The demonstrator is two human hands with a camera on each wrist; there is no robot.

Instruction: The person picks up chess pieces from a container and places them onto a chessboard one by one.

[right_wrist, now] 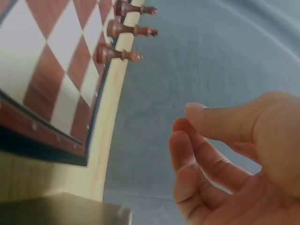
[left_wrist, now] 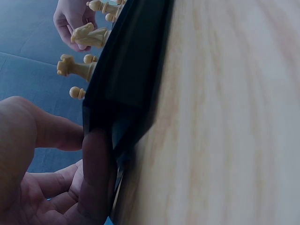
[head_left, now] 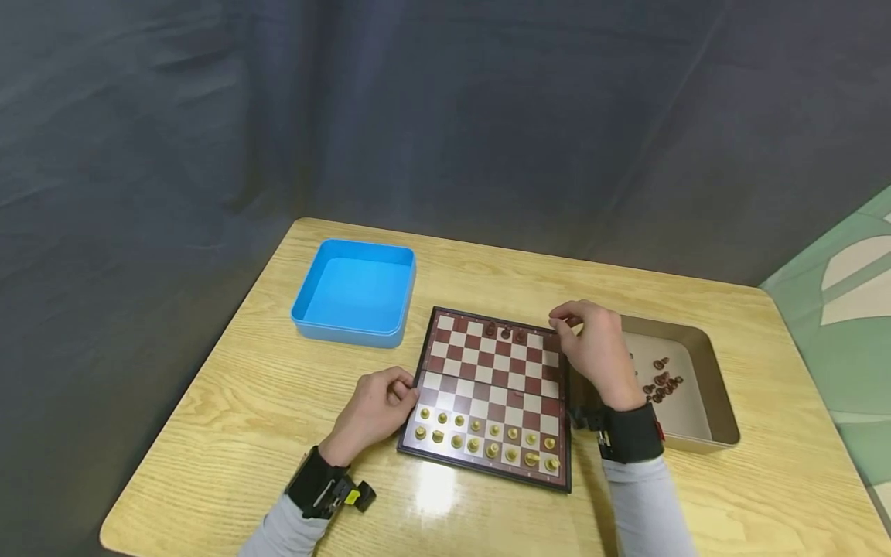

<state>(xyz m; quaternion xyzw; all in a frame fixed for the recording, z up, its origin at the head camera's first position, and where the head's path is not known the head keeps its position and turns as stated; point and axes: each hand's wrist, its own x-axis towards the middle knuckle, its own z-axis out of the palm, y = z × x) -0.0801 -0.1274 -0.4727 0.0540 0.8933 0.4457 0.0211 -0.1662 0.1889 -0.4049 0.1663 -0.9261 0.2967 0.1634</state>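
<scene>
A checkered chessboard (head_left: 480, 387) lies on the table, dark red and white. Pale gold chess pieces (head_left: 493, 449) stand in two rows along its near side; in the left wrist view a rook (left_wrist: 75, 68) and a knight (left_wrist: 90, 35) show clearly. Three dark brown chess pieces (right_wrist: 123, 29) stand on the far row. My left hand (head_left: 376, 406) grips the board's left edge between thumb and index finger. Above the board's far right corner is my right hand (head_left: 592, 348), thumb close to its loosely bent fingertips, with nothing visible between them.
To the right, partly behind the right hand, sits a brown box (head_left: 717, 387) with several dark brown chess pieces (head_left: 664, 385) lying inside. A blue box (head_left: 362, 294) stands at the back left of the wooden table (head_left: 244, 387). A dark curtain (head_left: 452, 139) hangs behind.
</scene>
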